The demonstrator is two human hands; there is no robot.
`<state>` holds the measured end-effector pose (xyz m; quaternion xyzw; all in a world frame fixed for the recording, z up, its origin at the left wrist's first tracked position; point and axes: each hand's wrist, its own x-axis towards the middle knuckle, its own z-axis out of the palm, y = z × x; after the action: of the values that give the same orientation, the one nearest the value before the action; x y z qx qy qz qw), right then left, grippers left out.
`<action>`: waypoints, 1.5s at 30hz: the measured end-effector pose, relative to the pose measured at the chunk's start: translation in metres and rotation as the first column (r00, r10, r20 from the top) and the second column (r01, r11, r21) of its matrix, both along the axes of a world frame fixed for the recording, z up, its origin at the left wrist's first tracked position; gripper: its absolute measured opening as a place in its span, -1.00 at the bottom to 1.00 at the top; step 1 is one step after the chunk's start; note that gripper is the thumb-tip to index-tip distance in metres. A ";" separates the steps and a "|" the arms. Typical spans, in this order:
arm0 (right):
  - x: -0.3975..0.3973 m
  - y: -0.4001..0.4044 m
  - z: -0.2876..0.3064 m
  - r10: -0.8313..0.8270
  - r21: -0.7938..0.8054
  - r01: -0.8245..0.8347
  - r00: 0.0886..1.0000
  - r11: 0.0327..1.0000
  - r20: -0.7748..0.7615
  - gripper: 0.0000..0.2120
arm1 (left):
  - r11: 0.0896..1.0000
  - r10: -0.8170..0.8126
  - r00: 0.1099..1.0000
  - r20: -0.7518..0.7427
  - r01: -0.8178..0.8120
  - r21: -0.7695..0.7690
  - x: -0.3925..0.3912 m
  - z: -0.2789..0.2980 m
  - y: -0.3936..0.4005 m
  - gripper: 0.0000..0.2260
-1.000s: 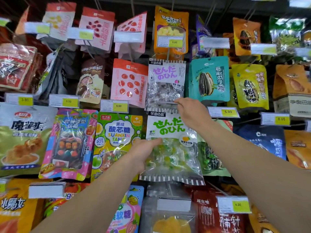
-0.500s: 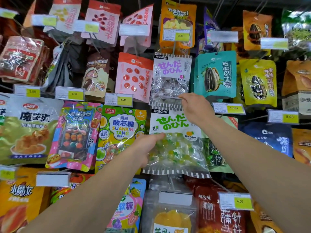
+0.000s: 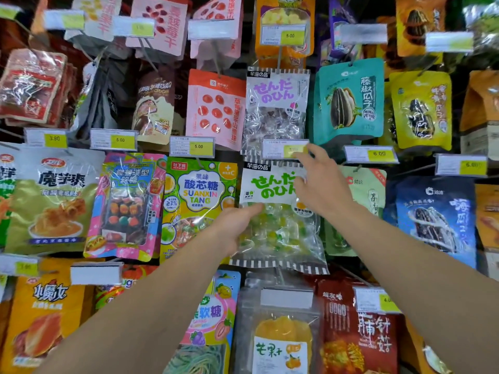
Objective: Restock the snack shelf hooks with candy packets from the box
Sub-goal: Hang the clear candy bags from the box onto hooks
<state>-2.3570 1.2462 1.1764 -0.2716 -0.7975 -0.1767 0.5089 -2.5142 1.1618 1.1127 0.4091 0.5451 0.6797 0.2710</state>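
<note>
While the green candy packet (image 3: 278,211) hangs on its hook in the middle row, between the lime candy bag (image 3: 198,206) and the pale green bag (image 3: 370,190), best move is to steady it low and check the hole is fully seated behind the price tag (image 3: 285,149). My left hand (image 3: 235,225) holds the packet's lower left edge, thumb lying across the clear front, other fingers hidden behind it. My right hand (image 3: 321,184) sits at the top right corner, fingers loosely spread, tips near the price tag, gripping nothing that I can see. Box is out of view.
</note>
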 end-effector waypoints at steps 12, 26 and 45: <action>0.016 -0.005 -0.095 0.173 -0.428 -0.271 0.952 0.862 -0.253 -0.38 | 0.998 -0.032 0.999 0.031 0.030 0.061 0.009 -0.026 -0.001 -0.39; 0.007 0.005 -0.125 0.093 -0.427 -0.250 0.930 0.869 -0.356 -0.58 | 0.977 0.196 0.866 -0.461 -0.133 0.166 -0.014 -0.065 -0.018 -0.58; -0.002 -0.035 -0.127 0.070 -0.720 -0.117 0.993 0.684 -0.094 -0.28 | 0.990 -0.061 0.929 -0.366 0.011 -0.140 -0.041 -0.068 -0.057 -0.49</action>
<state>-2.3590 1.2109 1.0491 -0.4143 -0.7999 0.1861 0.3923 -2.5548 1.1050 1.0447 0.5201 0.6235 0.5472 0.2033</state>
